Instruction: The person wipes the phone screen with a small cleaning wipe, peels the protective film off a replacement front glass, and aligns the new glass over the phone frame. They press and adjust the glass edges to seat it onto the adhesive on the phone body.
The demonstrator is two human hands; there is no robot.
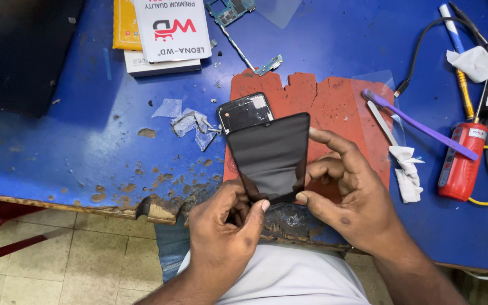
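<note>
A person seated at a chipped blue workbench holds a glossy black phone screen panel tilted above a worn red rubber mat with a ragged, notched top edge. The left hand pinches the panel's lower edge between thumb and curled fingers; the right hand grips its right side, index finger along the upper edge and thumb pressed at the bottom corner. Behind the panel, partly covered by it, lies an opened phone body, its dark inner frame and a pale square patch showing. Scraps of clear film are scattered to its left on flaking paint that bares brown wood. To the right rest a purple toothbrush, a crumpled white tissue, a red cylindrical tool and a yellow-handled screwdriver amid black, white and yellow cables. At the top sit a white box on a yellow packet and a green circuit board.
</note>
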